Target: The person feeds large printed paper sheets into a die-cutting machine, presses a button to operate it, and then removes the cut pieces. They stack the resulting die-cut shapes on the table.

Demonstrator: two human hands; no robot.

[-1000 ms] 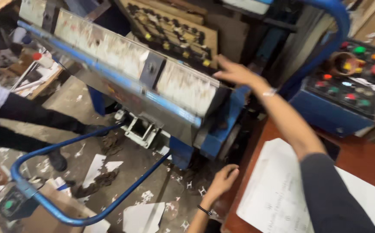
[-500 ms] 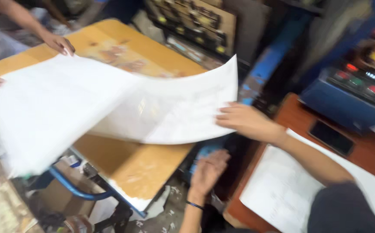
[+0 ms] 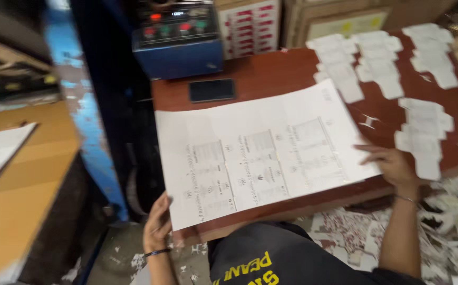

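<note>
Flanking printed sheet (image 3: 266,158): hands; phone (image 3: 212,90), cut blanks (image 3: 382,68) beyond.

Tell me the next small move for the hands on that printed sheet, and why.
Probably square the sheet on the table first. The right hand rests on its right edge and the left hand is at its lower left corner, while the sheet lies skewed, its near edge overhanging the table's front. A small nudge away from the body would seat it flat.

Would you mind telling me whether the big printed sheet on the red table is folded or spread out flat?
Spread flat: the printed sheet lies open on the table, with the left hand and right hand at its edges.
</note>
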